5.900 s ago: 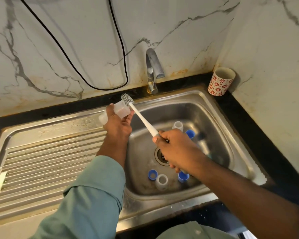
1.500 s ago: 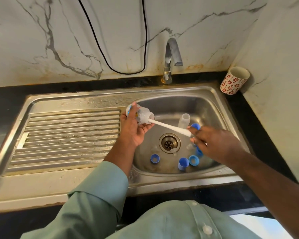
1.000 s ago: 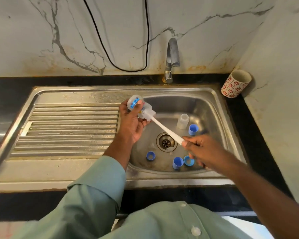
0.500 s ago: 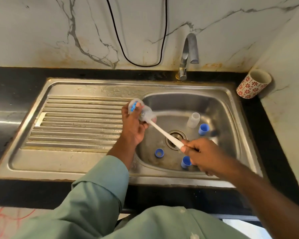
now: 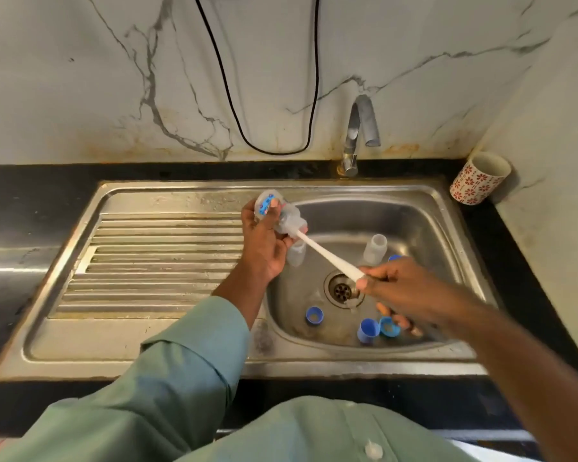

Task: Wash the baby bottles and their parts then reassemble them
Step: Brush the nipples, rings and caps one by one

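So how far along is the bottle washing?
Early, by the look of it. Nothing looks finished or reassembled. The left hand holds a bottle while the right hand works the brush inside. A second bottle and blue caps wait in the sink.

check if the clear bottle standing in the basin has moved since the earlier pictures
No. The clear bottle stands where it was, just behind and to the right of the drain. Only the camera view has shifted.
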The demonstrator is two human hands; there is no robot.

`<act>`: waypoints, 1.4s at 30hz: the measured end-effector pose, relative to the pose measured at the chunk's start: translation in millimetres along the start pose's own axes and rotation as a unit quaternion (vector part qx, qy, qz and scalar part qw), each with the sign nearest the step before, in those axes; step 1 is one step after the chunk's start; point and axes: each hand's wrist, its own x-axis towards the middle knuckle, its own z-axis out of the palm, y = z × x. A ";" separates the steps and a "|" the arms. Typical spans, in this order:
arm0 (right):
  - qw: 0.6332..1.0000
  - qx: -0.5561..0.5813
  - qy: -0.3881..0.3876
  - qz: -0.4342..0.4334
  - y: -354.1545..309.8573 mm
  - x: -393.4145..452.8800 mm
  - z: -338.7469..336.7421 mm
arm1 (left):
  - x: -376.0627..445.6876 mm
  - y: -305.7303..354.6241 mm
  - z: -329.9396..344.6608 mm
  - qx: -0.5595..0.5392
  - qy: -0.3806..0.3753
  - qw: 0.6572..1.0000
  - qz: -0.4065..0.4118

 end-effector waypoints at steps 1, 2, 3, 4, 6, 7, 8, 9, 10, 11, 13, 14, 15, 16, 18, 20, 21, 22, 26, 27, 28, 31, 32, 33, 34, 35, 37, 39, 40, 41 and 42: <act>1.000 -0.009 -0.007 -0.012 -2.9 0.3 -14.6 | -2.3 1.4 1.7 -0.003 -0.011 1.000 -0.006; 1.000 -0.005 -0.001 -0.017 -3.1 2.5 -24.3 | -2.4 2.1 2.6 -0.003 -0.016 1.000 -0.010; 1.000 0.001 0.017 -0.018 1.1 7.3 -28.6 | -1.5 3.0 5.2 -0.001 -0.015 1.000 -0.012; 0.999 -0.003 0.041 -0.013 5.8 11.5 -27.7 | 0.3 4.1 7.4 0.006 -0.012 1.000 -0.012; 0.996 -0.050 0.067 -0.002 20.0 18.7 -13.9 | 2.4 5.8 10.0 0.006 -0.009 1.000 -0.011; 0.994 -0.081 0.066 0.006 27.8 20.3 -3.5 | 1.6 5.2 11.3 -0.007 -0.004 1.000 -0.013; 0.992 -0.110 0.067 0.014 32.1 19.0 7.6 | 1.7 2.7 10.2 -0.022 0.007 1.000 -0.018; 0.988 -0.132 0.078 0.014 34.9 18.1 17.7 | 1.7 -0.6 9.6 -0.041 0.016 0.999 -0.025; 0.986 -0.137 0.090 0.004 34.5 16.3 26.0 | 2.4 -4.2 8.0 -0.063 0.018 0.997 -0.031; 0.989 -0.115 0.096 -0.009 33.6 16.2 30.1 | 2.5 -6.1 9.4 -0.088 0.011 0.996 -0.033; 0.996 0.021 0.084 -0.026 29.0 16.5 30.3 | 5.3 -4.2 13.4 -0.120 -0.014 0.992 -0.036; 0.994 0.082 0.063 -0.025 26.7 16.6 26.2 | 6.6 -1.7 15.8 -0.119 -0.024 0.992 -0.035; 0.992 0.119 0.032 -0.020 24.9 15.6 20.1 | 7.7 0.7 17.7 -0.121 -0.033 0.991 -0.041; 0.991 0.136 -0.011 -0.011 24.1 14.3 12.4 | 8.5 3.7 18.8 -0.123 -0.024 0.991 -0.052; 0.989 0.116 -0.086 0.013 26.6 14.6 -9.8 | 11.1 7.5 18.3 -0.103 0.003 0.992 -0.072; 0.996 0.002 -0.084 0.032 25.0 20.4 -36.4 | 13.1 6.2 15.7 -0.046 0.018 0.996 -0.081; 0.994 -0.086 -0.055 0.026 22.0 23.7 -48.4 | 12.1 1.5 14.3 -0.009 0.027 0.996 -0.085; 0.981 -0.193 -0.009 0.006 19.6 30.0 -57.5 | 10.2 -3.1 14.5 0.019 0.033 0.996 -0.086; 0.910 -0.366 0.162 -0.109 25.2 41.3 -32.5 | 8.7 -12.9 17.6 -0.022 0.054 0.997 -0.060; 0.949 -0.263 0.137 -0.107 28.8 38.3 -18.0 | 13.8 -9.4 17.0 -0.049 0.055 0.996 -0.055; 0.988 -0.114 0.067 -0.082 30.9 33.3 -5.2 | 20.2 -5.1 14.7 -0.077 0.056 0.994 -0.052; 0.988 0.153 -0.028 -0.005 39.6 35.4 -3.3 | 25.2 0.1 12.6 -0.103 0.062 0.992 -0.049; 0.991 0.132 0.004 -0.003 38.9 39.3 -4.8 | 23.4 -2.7 15.0 -0.110 0.059 0.991 -0.053; 0.993 0.115 0.036 -0.006 39.9 40.4 -3.0 | 21.2 -6.4 18.4 -0.119 0.055 0.990 -0.059; 0.990 0.133 0.035 -0.005 40.7 40.3 0.3 | 21.1 -9.3 20.8 -0.125 0.052 0.989 -0.063; 0.982 0.191 -0.010 0.006 40.6 38.5 2.0 | 21.8 -10.2 22.3 -0.128 0.047 0.988 -0.067; 0.946 0.301 -0.112 0.035 40.5 31.8 -4.7 | 23.9 -6.9 22.4 -0.121 0.023 0.990 -0.073; 0.983 0.166 -0.068 0.029 46.9 38.2 -27.1 | 26.1 -6.7 19.6 -0.081 0.006 0.993 -0.081; 1.000 -0.010 0.018 0.008 46.3 42.8 -36.9 | 25.9 -9.7 19.8 -0.051 0.015 0.995 -0.084; 0.980 -0.170 0.099 -0.033 48.0 47.4 -41.8 | 24.1 -13.2 20.6 -0.034 0.032 0.995 -0.088; 0.961 -0.226 0.143 -0.065 47.2 50.4 -40.7 | 22.5 -16.6 21.5 -0.040 0.045 0.994 -0.091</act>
